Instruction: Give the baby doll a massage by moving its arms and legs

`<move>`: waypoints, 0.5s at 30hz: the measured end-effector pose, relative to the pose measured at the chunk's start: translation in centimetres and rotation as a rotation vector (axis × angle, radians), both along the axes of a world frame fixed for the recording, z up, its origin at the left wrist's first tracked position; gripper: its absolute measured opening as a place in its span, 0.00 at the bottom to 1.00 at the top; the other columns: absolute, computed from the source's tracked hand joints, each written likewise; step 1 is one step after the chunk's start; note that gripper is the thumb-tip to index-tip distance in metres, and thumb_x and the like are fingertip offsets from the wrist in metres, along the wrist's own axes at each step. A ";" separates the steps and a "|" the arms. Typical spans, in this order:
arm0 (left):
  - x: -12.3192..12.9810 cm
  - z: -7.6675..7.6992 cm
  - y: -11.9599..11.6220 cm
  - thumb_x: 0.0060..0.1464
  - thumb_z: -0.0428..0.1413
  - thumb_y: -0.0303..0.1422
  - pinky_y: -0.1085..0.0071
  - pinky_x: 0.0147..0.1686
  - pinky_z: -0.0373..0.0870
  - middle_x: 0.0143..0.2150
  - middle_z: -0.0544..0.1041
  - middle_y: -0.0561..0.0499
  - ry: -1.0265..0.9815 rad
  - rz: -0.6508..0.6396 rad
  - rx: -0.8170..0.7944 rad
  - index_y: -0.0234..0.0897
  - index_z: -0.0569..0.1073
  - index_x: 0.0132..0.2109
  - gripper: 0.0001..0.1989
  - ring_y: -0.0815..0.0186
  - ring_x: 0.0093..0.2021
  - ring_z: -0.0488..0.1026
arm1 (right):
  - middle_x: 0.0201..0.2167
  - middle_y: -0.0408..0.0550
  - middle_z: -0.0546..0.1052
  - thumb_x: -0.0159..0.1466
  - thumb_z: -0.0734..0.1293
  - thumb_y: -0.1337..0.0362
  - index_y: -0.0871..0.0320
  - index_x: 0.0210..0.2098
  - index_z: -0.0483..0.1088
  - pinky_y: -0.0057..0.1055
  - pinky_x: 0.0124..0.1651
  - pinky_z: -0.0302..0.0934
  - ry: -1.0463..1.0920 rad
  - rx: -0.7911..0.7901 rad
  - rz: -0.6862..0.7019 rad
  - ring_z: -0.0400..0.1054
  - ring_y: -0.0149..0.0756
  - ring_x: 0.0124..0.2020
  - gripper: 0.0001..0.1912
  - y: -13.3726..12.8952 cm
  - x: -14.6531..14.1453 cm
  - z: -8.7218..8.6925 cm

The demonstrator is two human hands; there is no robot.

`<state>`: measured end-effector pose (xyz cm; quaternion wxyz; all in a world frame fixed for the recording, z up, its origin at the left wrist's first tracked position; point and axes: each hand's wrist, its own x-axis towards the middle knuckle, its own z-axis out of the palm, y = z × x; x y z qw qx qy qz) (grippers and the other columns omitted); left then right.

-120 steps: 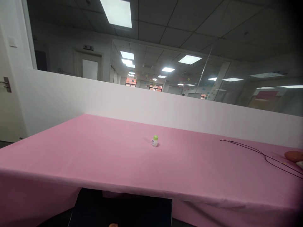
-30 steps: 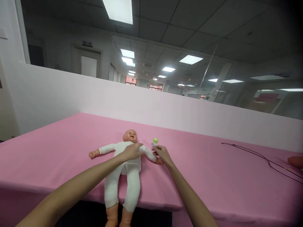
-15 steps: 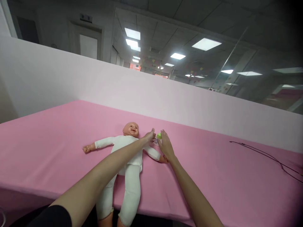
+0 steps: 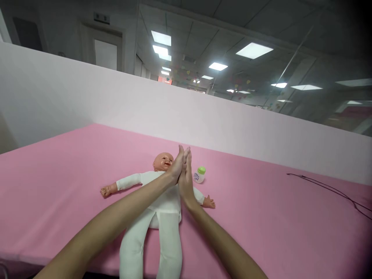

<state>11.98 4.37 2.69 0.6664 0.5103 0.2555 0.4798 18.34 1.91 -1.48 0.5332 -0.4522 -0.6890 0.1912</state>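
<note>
Left hand [image 4: 176, 166] and right hand [image 4: 186, 176] pressed flat together, palm to palm, fingers straight and pointing up, raised over the doll [image 4: 158, 193]. Neither grip holds anything; fingers extended, not curled.

Doll lies on its back on the pink worktop [image 4: 261, 217], head toward the far wall, arms spread out to the sides, white one-piece suit, bare plastic head and hands. Small white bottle [image 4: 199, 174] with green cap stands upright just beside the doll's arm, to the right of the hands, not touched.

Hands and forearms cover part of the doll's chest and shoulder. Doll's lower legs cut off at the bottom edge. Bottle label too small to read. Thin black cable [image 4: 328, 188] lies far right on the worktop, its end out of frame.
</note>
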 end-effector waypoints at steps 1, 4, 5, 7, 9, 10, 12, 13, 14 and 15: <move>-0.4 0.2 0.0 0.64 0.32 0.64 0.62 0.68 0.59 0.76 0.55 0.50 -0.004 0.010 0.017 0.49 0.55 0.74 0.41 0.57 0.74 0.54 | 0.78 0.42 0.29 0.73 0.45 0.40 0.45 0.76 0.27 0.58 0.76 0.35 0.018 0.010 0.009 0.23 0.45 0.78 0.38 -0.4 -0.7 0.2; -1.5 0.9 0.1 0.65 0.30 0.63 0.57 0.65 0.62 0.73 0.61 0.42 -0.012 -0.013 0.040 0.43 0.59 0.73 0.42 0.53 0.73 0.58 | 0.79 0.47 0.37 0.70 0.48 0.34 0.49 0.76 0.39 0.59 0.75 0.32 0.005 0.079 0.013 0.26 0.48 0.78 0.43 -0.3 -1.9 1.6; -1.9 1.3 0.1 0.65 0.28 0.63 0.58 0.64 0.64 0.71 0.64 0.41 -0.022 -0.033 0.031 0.41 0.61 0.72 0.44 0.53 0.72 0.60 | 0.78 0.48 0.42 0.70 0.48 0.33 0.50 0.76 0.46 0.59 0.75 0.30 -0.011 0.106 -0.014 0.28 0.49 0.78 0.43 0.5 -1.8 2.3; -3.1 2.2 0.4 0.63 0.25 0.64 0.59 0.64 0.65 0.69 0.68 0.39 -0.032 -0.095 0.038 0.38 0.65 0.69 0.48 0.53 0.69 0.64 | 0.76 0.50 0.50 0.70 0.47 0.33 0.52 0.72 0.56 0.55 0.76 0.32 -0.013 0.110 -0.078 0.36 0.48 0.78 0.43 2.8 -1.0 3.6; -4.9 3.2 1.0 0.62 0.29 0.66 0.60 0.65 0.64 0.67 0.70 0.39 0.045 -0.104 0.126 0.36 0.69 0.66 0.47 0.51 0.68 0.66 | 0.74 0.51 0.57 0.70 0.48 0.34 0.52 0.70 0.59 0.52 0.75 0.43 0.035 0.023 -0.120 0.47 0.49 0.75 0.41 5.5 0.4 4.3; -6.0 3.5 1.5 0.62 0.33 0.66 0.59 0.65 0.64 0.67 0.71 0.39 0.137 -0.059 0.190 0.36 0.71 0.64 0.46 0.49 0.68 0.66 | 0.73 0.52 0.60 0.70 0.50 0.34 0.52 0.70 0.60 0.50 0.73 0.49 0.062 -0.045 -0.129 0.53 0.49 0.73 0.41 6.7 1.1 4.3; -8.2 3.7 2.7 0.62 0.40 0.65 0.58 0.64 0.64 0.67 0.71 0.40 0.418 0.138 0.295 0.36 0.74 0.61 0.42 0.46 0.68 0.66 | 0.69 0.53 0.65 0.69 0.52 0.33 0.51 0.69 0.61 0.50 0.68 0.57 0.071 -0.188 -0.133 0.62 0.51 0.67 0.41 8.6 2.3 3.6; -9.2 3.4 3.4 0.63 0.41 0.64 0.56 0.64 0.63 0.66 0.72 0.40 0.588 0.259 0.315 0.37 0.75 0.60 0.40 0.45 0.67 0.66 | 0.68 0.54 0.67 0.68 0.52 0.32 0.51 0.68 0.63 0.50 0.67 0.60 0.057 -0.258 -0.128 0.65 0.52 0.65 0.41 9.2 2.6 2.9; -10.0 3.0 4.2 0.63 0.42 0.62 0.54 0.63 0.63 0.66 0.72 0.40 0.757 0.366 0.314 0.37 0.75 0.60 0.38 0.44 0.66 0.67 | 0.68 0.55 0.67 0.67 0.52 0.31 0.52 0.67 0.63 0.49 0.65 0.63 0.043 -0.333 -0.103 0.67 0.52 0.63 0.42 9.6 2.8 2.1; -10.6 2.4 4.9 0.64 0.42 0.60 0.52 0.62 0.63 0.65 0.73 0.40 0.910 0.444 0.301 0.38 0.74 0.61 0.37 0.43 0.65 0.68 | 0.68 0.56 0.67 0.67 0.52 0.30 0.52 0.67 0.63 0.49 0.62 0.65 0.039 -0.413 -0.059 0.69 0.52 0.61 0.42 9.9 2.9 1.3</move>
